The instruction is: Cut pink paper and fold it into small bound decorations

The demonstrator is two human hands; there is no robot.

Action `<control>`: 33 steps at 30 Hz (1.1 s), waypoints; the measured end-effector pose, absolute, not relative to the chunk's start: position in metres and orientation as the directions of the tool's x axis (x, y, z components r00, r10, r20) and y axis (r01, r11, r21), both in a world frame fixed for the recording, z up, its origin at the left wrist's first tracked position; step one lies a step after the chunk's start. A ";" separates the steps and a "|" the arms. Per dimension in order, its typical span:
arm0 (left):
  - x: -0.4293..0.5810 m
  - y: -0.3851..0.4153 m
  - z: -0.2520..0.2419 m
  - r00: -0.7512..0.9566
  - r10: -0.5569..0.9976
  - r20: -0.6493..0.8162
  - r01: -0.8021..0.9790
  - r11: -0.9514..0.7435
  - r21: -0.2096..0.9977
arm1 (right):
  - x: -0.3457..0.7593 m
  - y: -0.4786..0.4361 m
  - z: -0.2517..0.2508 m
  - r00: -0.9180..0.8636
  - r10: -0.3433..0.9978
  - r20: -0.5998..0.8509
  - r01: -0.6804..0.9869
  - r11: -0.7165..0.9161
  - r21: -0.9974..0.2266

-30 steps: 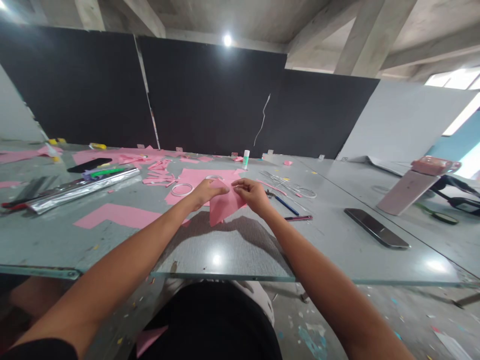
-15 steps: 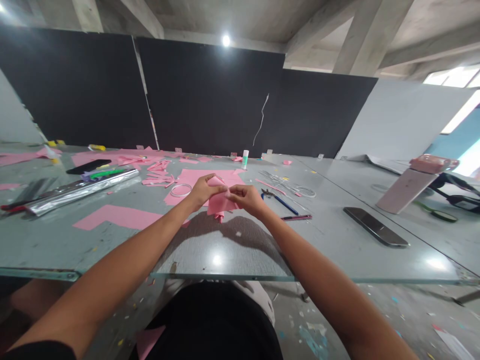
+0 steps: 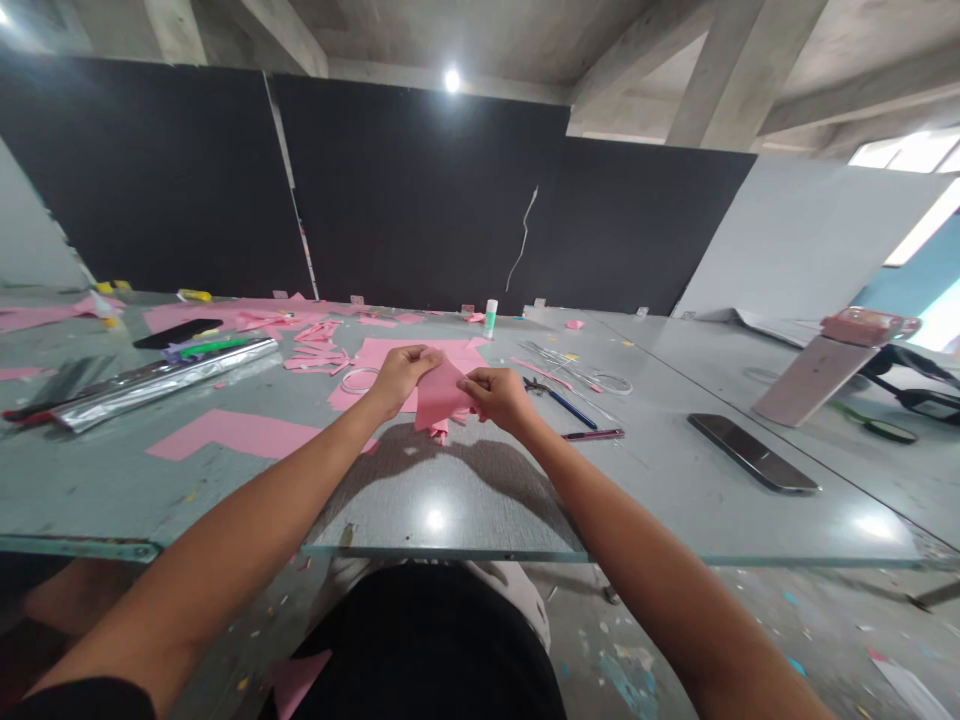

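A small piece of pink paper [image 3: 441,392] is stretched between my two hands above the table. My left hand [image 3: 403,378] pinches its upper left corner between thumb and fingers. On the other side, my right hand [image 3: 491,392] grips the right edge, thumb on top. Under the held paper, small pink paper scraps [image 3: 439,432] show partly. Behind my hands lies a larger pink sheet [image 3: 367,352] on the table. A ring of white wire [image 3: 352,380] sits just left of my left hand, partly covered by it.
Right of my hands are pliers [image 3: 570,405] with blue handles, a pen-like tool [image 3: 594,435], loose wire [image 3: 559,358] and a phone [image 3: 750,452]. A glue stick [image 3: 490,318] stands behind. Left lie a foil roll [image 3: 161,385], an L-shaped pink sheet [image 3: 240,432] and cut strips [image 3: 319,355].
The pink paper, earlier bunched between nearly touching fingertips, is now spread flatter. My hands have moved slightly apart, and more of the paper's face shows.
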State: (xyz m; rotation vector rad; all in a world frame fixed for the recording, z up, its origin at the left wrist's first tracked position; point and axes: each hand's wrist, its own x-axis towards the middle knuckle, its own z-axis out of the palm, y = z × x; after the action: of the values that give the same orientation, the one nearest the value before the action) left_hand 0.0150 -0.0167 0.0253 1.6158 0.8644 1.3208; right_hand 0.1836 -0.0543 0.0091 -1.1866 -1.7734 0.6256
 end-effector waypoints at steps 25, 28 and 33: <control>0.009 -0.014 0.034 0.352 0.840 0.412 0.126 -0.479 0.869 | 0.191 -0.052 0.014 -0.093 0.899 0.428 0.371 0.430 -0.823; 0.007 -0.015 0.034 0.308 0.866 0.394 0.131 -0.449 0.884 | 0.195 -0.051 0.014 -0.095 0.925 0.369 0.277 0.381 -0.882; 0.009 -0.019 0.027 0.304 0.900 0.311 0.137 -0.365 0.921 | 0.194 -0.051 0.011 -0.040 0.924 0.381 0.249 0.379 -0.891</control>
State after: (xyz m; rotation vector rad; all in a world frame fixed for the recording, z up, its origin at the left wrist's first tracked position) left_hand 0.0089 -0.0187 0.0273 1.7293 0.9425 1.1391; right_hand 0.1938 -0.0508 0.0111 -1.0880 -1.5443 0.7727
